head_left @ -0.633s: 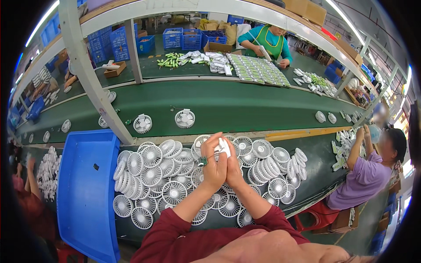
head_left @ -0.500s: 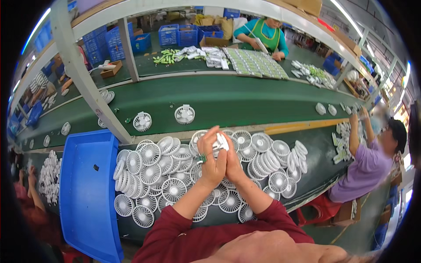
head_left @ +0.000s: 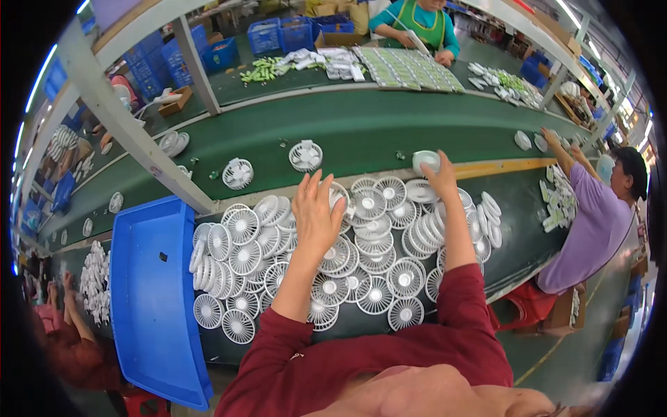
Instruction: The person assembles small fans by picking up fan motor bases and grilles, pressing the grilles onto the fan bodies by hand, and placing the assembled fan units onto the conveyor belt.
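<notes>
My left hand [head_left: 317, 214] is over the pile of white fan grilles [head_left: 375, 295], fingers curved up around a white round fan part [head_left: 338, 194] that is partly hidden by the hand. To the right, my right hand [head_left: 443, 179] grips a pale, bowl-shaped fan shell [head_left: 426, 162] by its edge, at the near side of the green conveyor belt [head_left: 361, 128]. Grilles with thin spokes lie heaped under both forearms, some stacked on edge.
A blue tray [head_left: 156, 306] stands left of the pile. White fan assemblies [head_left: 306, 156] sit on the belt. A metal post [head_left: 132, 125] rises at left. A person in purple [head_left: 590, 222] works at right; another in a green apron [head_left: 427, 24] sits across the belt.
My hands, together on a white part before, have moved apart. The right one has gone right and farther to the pale shell; the left has moved slightly left. The whole view has shifted a little.
</notes>
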